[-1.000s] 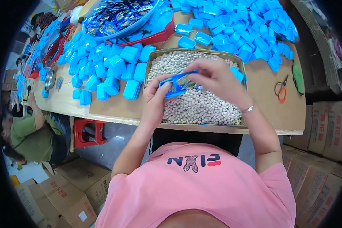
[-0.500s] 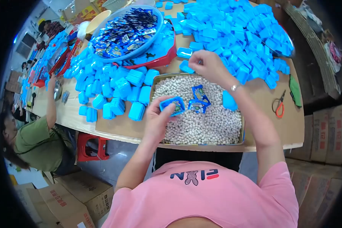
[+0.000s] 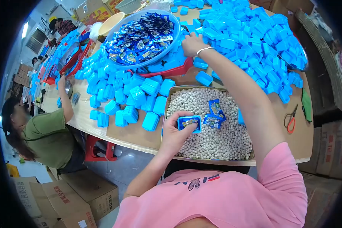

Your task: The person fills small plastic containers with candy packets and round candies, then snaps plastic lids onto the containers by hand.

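Note:
My left hand (image 3: 174,133) grips a small blue plastic box (image 3: 199,130) over the tray, its thumb pressing on a printed packet (image 3: 189,122) that lies inside. My right hand (image 3: 194,44) is stretched out to the far side, between the blue basin (image 3: 177,38) and the heap of blue boxes (image 3: 231,43); its fingertips are hard to see. Below the hands stands a shallow tray (image 3: 212,158) filled with small whitish balls (image 3: 212,140). A few blue printed packets (image 3: 213,121) rest on the balls.
Blue packets (image 3: 140,38) fill the basin, which sits over a red tray (image 3: 178,70). Closed blue boxes (image 3: 131,114) stand at left. Orange-handled scissors (image 3: 290,124) lie at right. A co-worker in a green shirt (image 3: 45,133) sits at left, near a red stool (image 3: 97,148) and cartons (image 3: 70,197).
My right hand has moved farther away, from above the tray's far edge to beside the basin. My left hand still holds the box, now tilted flatter, with the packet showing more fully. The view has shifted.

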`<state>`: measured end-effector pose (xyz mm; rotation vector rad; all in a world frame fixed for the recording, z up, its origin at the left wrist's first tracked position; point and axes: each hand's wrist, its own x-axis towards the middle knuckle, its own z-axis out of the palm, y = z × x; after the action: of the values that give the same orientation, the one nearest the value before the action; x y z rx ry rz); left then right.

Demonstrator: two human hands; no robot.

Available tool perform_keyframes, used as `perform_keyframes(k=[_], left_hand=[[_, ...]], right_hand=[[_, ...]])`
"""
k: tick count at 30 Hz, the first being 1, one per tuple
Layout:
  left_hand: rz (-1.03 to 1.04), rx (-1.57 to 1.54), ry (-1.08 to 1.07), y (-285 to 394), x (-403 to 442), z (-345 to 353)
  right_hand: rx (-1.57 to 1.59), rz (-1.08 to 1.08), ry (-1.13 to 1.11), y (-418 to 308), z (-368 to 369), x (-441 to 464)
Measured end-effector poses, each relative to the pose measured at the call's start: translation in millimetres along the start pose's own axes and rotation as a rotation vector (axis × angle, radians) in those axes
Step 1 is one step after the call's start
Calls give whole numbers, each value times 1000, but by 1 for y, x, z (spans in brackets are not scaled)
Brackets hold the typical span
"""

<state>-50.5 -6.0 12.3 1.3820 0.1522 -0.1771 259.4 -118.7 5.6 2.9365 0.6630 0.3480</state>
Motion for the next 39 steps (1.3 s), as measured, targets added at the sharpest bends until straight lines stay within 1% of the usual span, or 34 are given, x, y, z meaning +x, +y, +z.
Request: perform_keyframes(k=[2,6,7,11,14,16,19,21,27,31,32,36,37,39], left_hand=[[-20,-11,1,0,0,0],[25,10,-9,-2,0,-2],[12,0,-9,-3,-1,-2],[18,3,-21,-1,0,-2],[28,-42,13,-2,1,-2],[56,-66,70,-5,1,-5],[37,-91,34,-6,2,-4],[39,-97,-10,-6,2,-4],[-25,-172,-61,-4,-1,-2],[144,-75,-167,-11,-3,-1],[146,-73,-162,-11,-3,-1],[223,92,-149,-10,-2,-3],[217,90,-145,-10,-4,-1],[225,169,-166,-3,-5,4]], right_hand=[[2,-27,-33,6,-5,-6],[556,-87,207,20,-10,-31],[554,-86,190,23,-9,-41],[604,-263,545,35,-15,-84],[698,-255,446,31,-50,-144],[747,-232,223,27,-65,-189],[777,-297,175,17,-66,-243],[810,-200,115,12,-67,-263],[744,-149,124,-3,-68,-264],[575,-175,127,-7,-57,-254],[577,-180,129,-8,-64,-254],[928,-146,221,-7,-107,-272],[931,-147,214,-11,-109,-277],[881,-243,248,-20,-114,-285]])
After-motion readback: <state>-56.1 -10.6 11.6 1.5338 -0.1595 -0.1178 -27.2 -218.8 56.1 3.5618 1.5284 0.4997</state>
